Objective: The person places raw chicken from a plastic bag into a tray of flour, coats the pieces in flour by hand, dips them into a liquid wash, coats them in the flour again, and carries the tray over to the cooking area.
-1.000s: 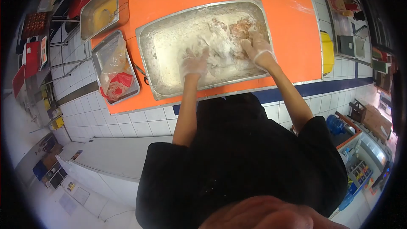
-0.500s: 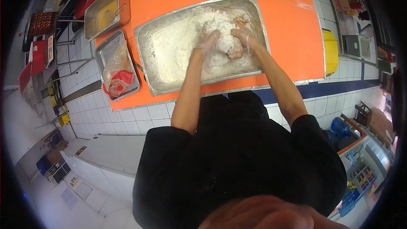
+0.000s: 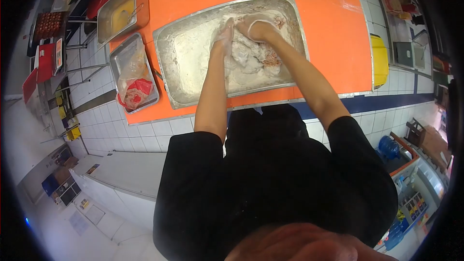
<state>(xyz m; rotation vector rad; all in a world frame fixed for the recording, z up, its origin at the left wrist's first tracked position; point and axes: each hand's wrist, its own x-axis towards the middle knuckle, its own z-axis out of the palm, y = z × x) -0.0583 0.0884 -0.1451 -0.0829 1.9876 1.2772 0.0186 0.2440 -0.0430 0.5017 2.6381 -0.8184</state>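
A deep metal tray (image 3: 232,100) holds white flour (image 3: 186,58) and several flour-coated pieces of what looks like raw meat (image 3: 249,58), with reddish patches showing at the right. My left hand (image 3: 225,31), in a clear plastic glove, stands on edge in the flour with its fingers stretched out, left of the pieces. Beyond them, my right hand (image 3: 253,25), also gloved, bends inward toward the left one. Its fingers are curved but apart, their tips partly hidden; I see no piece held in either hand.
The tray rests on an orange table (image 3: 333,34). To its left are a metal pan with yellow liquid (image 3: 123,14) and a smaller tray (image 3: 153,100) holding a plastic bag with red on it (image 3: 137,89). A yellow bin (image 3: 380,63) stands past the table's right edge.
Both hands have shifted toward the far side of the tray, the right one also leftward. The coated pieces that were between the hands now lie uncovered nearer to me.
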